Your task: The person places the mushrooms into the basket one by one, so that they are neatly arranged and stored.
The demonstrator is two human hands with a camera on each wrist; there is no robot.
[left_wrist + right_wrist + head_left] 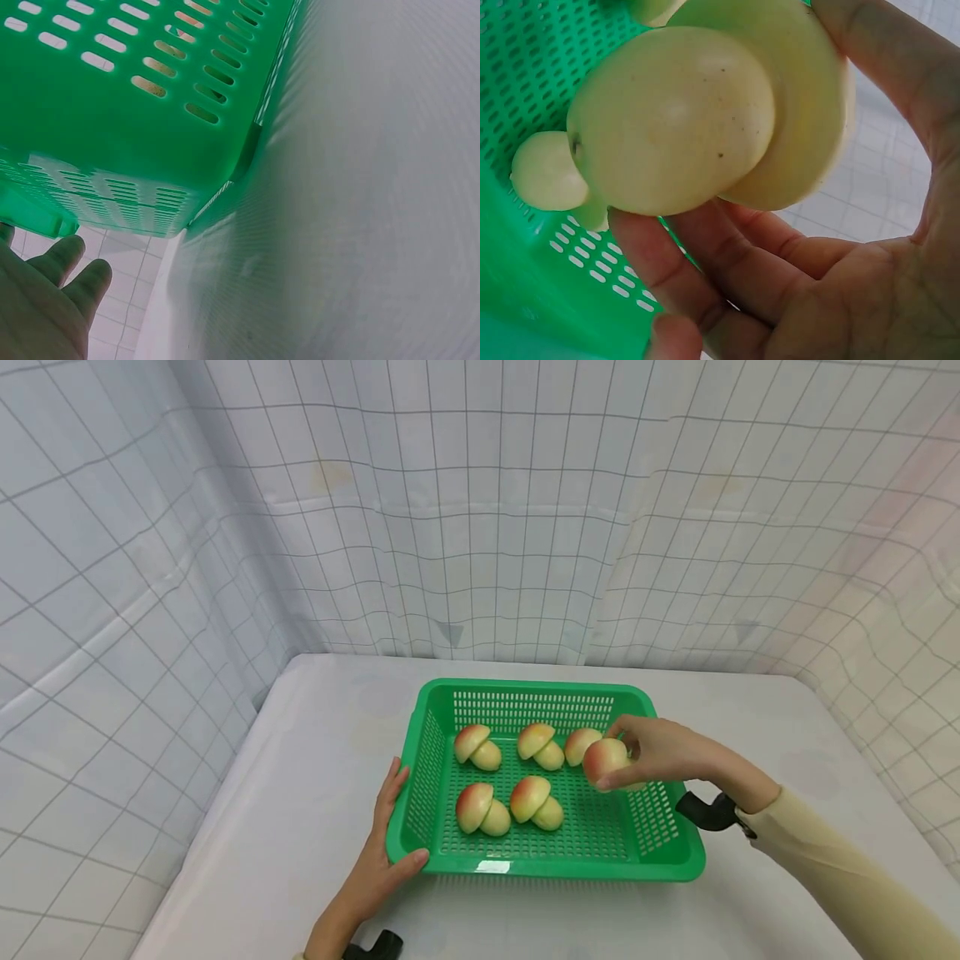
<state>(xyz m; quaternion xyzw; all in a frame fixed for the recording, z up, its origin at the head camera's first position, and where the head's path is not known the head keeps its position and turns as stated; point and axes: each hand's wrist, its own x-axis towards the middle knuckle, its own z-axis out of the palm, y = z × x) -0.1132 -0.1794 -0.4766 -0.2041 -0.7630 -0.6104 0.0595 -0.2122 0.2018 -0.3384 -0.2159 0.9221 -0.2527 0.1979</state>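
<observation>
My right hand (663, 750) grips a toy mushroom (603, 760) over the right side of a green plastic basket (540, 865). In the right wrist view, the thumb and fingers pinch the cap and the pale stem of this mushroom (675, 120). Several more mushrooms with red-and-yellow caps lie in the basket, such as one at the front left (474, 808); another (579, 746), at the back right, is partly hidden by the held one. At the basket's front left corner rests my left hand (378, 856), fingers straight along the side, thumb on the front rim.
The basket stands on a table covered in white cloth (330, 752). White curtains with a dark grid pattern (480, 527) hang behind the table and on both sides. Black wrist mounts (707, 811) sit on the forearms.
</observation>
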